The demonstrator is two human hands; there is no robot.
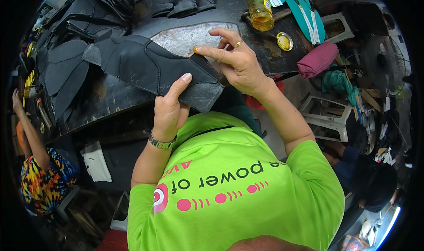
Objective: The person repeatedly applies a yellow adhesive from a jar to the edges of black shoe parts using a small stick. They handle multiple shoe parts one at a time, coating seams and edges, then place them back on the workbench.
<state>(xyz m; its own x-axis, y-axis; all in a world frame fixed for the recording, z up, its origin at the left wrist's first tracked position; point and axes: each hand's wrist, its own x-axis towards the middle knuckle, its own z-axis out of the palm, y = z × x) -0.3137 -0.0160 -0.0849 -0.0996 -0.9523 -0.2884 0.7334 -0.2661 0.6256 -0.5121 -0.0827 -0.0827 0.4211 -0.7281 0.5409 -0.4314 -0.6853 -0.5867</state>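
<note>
A black shoe upper (176, 72) with stitched seams and a grey lining at one end is in my left hand (168, 109), thumb on top and fingers underneath. My right hand (242, 64), with a ring on one finger, is over the upper's far edge. Its index finger is stretched out, with a yellow, glue-like blob on the tip close to that edge. The other fingers are loosely bent and the thumb is hidden. More black upper pieces (66, 67) trail off to the left, overlapping the held one.
Beyond the upper lies a worn grey slab (176, 37) on the black table (95, 101). An open jar of yellow glue (260, 17) and its lid (284, 41) are at the right, near teal sole-shaped pieces (304, 19). Black pieces (95, 12) are piled far left. Another person (44, 176) is at left.
</note>
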